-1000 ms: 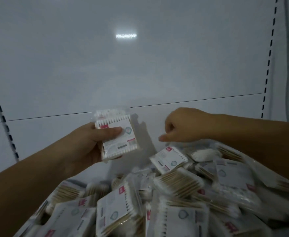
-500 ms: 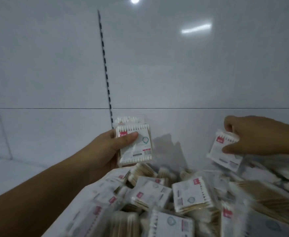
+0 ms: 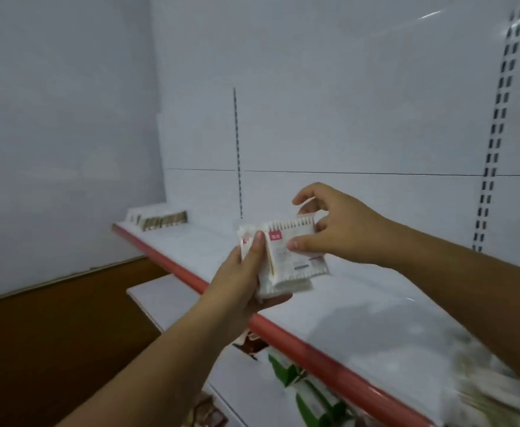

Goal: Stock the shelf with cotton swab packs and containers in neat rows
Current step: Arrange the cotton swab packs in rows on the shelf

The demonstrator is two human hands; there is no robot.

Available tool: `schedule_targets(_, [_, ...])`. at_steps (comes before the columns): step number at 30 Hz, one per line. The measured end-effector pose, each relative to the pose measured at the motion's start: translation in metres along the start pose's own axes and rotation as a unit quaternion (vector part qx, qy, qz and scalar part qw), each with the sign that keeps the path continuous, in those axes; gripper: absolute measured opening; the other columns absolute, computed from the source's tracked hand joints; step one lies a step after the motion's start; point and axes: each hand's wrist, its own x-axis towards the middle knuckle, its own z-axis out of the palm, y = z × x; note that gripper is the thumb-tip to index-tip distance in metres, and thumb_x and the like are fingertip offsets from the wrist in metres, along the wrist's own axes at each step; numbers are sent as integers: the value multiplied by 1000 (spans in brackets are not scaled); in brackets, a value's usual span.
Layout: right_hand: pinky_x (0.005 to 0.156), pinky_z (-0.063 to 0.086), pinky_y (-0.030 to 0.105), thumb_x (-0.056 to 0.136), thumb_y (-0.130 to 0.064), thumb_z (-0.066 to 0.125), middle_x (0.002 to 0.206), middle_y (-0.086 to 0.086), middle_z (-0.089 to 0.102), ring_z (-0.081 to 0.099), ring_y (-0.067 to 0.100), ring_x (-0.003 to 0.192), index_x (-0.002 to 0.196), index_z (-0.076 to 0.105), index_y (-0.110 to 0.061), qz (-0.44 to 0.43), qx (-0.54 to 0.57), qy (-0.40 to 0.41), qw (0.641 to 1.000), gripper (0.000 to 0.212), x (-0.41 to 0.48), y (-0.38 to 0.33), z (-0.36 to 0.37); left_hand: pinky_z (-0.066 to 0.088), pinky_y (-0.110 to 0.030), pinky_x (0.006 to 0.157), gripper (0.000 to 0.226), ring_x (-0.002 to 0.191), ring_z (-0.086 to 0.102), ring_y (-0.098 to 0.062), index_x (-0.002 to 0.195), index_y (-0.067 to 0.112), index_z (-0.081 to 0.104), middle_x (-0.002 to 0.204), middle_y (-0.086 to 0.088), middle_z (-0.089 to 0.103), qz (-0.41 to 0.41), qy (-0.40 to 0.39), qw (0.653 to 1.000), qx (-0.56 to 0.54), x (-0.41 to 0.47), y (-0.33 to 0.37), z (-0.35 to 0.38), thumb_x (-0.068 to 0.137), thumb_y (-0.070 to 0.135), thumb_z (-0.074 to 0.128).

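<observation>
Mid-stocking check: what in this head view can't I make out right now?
Head view only:
- Count of packs in the left hand: they overlap, and the right hand covers the top corner.
- Front pack's label print: too blurred to read.
- Far row on the shelf: too small to count.
- Pile at lower right: motion-blurred, cut off by the frame edge.
- Green items below: partly hidden by the shelf's red lip.

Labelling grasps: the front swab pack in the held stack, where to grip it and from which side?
Pinch the front swab pack at its upper right corner, from the right. It stands upright, face to camera; the left hand grips the stack at its left edge, leaving the right side free.
</observation>
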Motion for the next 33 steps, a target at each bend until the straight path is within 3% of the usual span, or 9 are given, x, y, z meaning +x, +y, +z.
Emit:
schedule_targets(3, [63, 59, 34, 69, -25, 83, 108, -13, 55, 67, 14, 81, 106, 49, -35, 0, 114, 39, 993, 51, 43, -11, 89, 58, -38, 85, 50, 103, 68, -27, 126, 22, 55, 114, -8, 70, -39, 41, 998, -40, -14, 5, -77, 84, 48, 52])
schedule_targets(7, [61, 57, 26, 79, -25, 77, 112, -10, 61, 68, 12, 89, 107, 52, -40, 18, 288, 31, 957, 41, 89, -10, 204, 59, -34, 74, 53, 102, 69, -28, 128, 17, 55, 115, -11, 70, -44, 125, 989, -72, -19, -7, -174, 77, 29, 66])
schedule_targets(10, [64, 57, 25, 89, -23, 66, 102, -3, 72, 71, 14, 86, 108, 58, -40, 55, 387, -4, 921, 27, 120, -4, 273, 59, -37, 76, 60, 101, 69, -30, 125, 18, 56, 113, -10, 71, -28, 182, 981, -66, -13, -20, -239, 71, 34, 74])
schedule_targets(14, [64, 58, 27, 91, -11, 61, 99, -7, 73, 72, 18, 87, 117, 56, -37, 75, 451, -22, 889, 37, 174, 10, 346, 60, -40, 73, 70, 95, 71, -31, 119, 20, 58, 107, -9, 73, -34, 244, 967, -60, 14, -41, -310, 56, 41, 81])
schedule_targets(18, [68, 59, 32, 89, -12, 63, 101, -7, 73, 72, 17, 89, 124, 51, -40, 82, 478, -53, 873, 47, 252, 16, 402, 59, -35, 68, 63, 93, 71, -28, 119, 21, 57, 105, -6, 73, -45, 284, 957, -31, 60, -40, -383, 63, 43, 76])
schedule_targets(23, [66, 58, 30, 88, -7, 62, 100, -6, 73, 72, 17, 89, 117, 50, -51, 70, 500, -53, 862, 54, 355, 10, 451, 58, -34, 73, 58, 99, 70, -27, 125, 22, 54, 111, -5, 71, -44, 245, 968, 12, 117, -17, -476, 72, 42, 69])
schedule_targets(27, [64, 57, 28, 88, -3, 61, 102, -4, 72, 71, 17, 90, 118, 56, -36, 76, 487, -65, 867, 44, 415, 7, 496, 57, -35, 70, 64, 101, 69, -30, 125, 27, 54, 115, -7, 70, -55, 207, 977, -10, 145, -16, -554, 68, 39, 82])
schedule_targets(31, [60, 55, 22, 83, 9, 60, 97, -2, 74, 72, 14, 85, 110, 58, -27, 89, 467, -6, 880, 45, 486, 7, 547, 58, -40, 71, 60, 103, 67, -36, 125, 23, 56, 117, -14, 68, -46, 178, 980, -72, 189, -28, -647, 71, 15, 80])
schedule_targets(33, [60, 56, 23, 82, 11, 61, 94, -2, 74, 72, 13, 84, 110, 54, -36, 106, 446, 24, 888, 55, 520, 9, 576, 58, -40, 69, 60, 101, 68, -36, 126, 18, 54, 114, -16, 69, -55, 173, 980, -82, 213, -35, -694, 71, 4, 72])
